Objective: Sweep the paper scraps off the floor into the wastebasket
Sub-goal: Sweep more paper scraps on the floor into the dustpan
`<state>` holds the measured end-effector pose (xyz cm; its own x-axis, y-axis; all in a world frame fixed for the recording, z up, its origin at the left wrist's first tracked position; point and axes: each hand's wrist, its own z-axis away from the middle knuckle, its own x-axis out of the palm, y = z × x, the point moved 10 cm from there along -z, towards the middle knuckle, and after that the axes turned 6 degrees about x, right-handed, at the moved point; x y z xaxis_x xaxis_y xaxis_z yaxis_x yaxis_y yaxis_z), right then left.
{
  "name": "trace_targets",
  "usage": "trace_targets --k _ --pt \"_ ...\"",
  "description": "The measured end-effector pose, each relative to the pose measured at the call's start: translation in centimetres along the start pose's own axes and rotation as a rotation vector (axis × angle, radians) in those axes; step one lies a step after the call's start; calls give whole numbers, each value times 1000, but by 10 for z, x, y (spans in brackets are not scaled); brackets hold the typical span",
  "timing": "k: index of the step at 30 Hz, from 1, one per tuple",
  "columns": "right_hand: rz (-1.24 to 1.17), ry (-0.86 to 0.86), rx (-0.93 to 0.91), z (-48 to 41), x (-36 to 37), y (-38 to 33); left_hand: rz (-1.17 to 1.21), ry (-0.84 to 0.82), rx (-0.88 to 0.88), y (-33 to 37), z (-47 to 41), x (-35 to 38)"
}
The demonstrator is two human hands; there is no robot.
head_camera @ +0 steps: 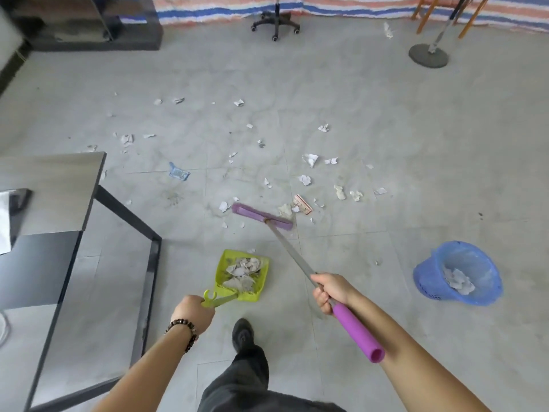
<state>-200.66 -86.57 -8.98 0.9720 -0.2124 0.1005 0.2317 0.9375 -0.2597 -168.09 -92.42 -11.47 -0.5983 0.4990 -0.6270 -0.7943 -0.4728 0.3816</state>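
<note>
Several white paper scraps (pixel 310 159) lie scattered over the grey tiled floor ahead. My right hand (pixel 331 291) grips the metal shaft of a broom just above its purple grip; the purple broom head (pixel 261 217) rests on the floor among the nearest scraps. My left hand (pixel 193 313) holds the handle of a lime-green dustpan (pixel 243 275), which sits on the floor in front of my foot and holds a pile of scraps. A blue wastebasket (pixel 457 273) with a blue liner stands to the right, with some paper inside.
A dark-framed table (pixel 59 185) stands at the left, its leg close to the dustpan. An office chair base (pixel 275 23), a round stand base (pixel 428 55) and wooden legs stand far back by a striped curtain. My shoe (pixel 243 334) is below the dustpan.
</note>
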Motion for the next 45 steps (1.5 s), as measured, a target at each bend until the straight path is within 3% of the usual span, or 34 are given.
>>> trace_targets --k 4,9,18,24,29,36,39,45 --pt "312 112 -145 -21 37 -68 51 -20 -35 8 -38 -32" --pt "484 119 -226 -41 73 -137 35 -27 -67 24 -73 -56" --pt "691 95 -247 -119 99 -272 24 -54 -207 32 -97 -50" --pt "810 85 -139 -184 101 -329 2 -43 -302 39 -96 -42" --pt "929 167 2 -187 70 -299 -40 -124 -299 54 -101 -38" --pt "967 206 124 -127 41 -189 -31 -295 -270 44 -106 -34" --pt "843 191 194 -94 42 -142 2 -283 -220 38 -111 -34" --pt "470 127 235 -36 37 -118 -121 -312 -110 34 -104 -43"
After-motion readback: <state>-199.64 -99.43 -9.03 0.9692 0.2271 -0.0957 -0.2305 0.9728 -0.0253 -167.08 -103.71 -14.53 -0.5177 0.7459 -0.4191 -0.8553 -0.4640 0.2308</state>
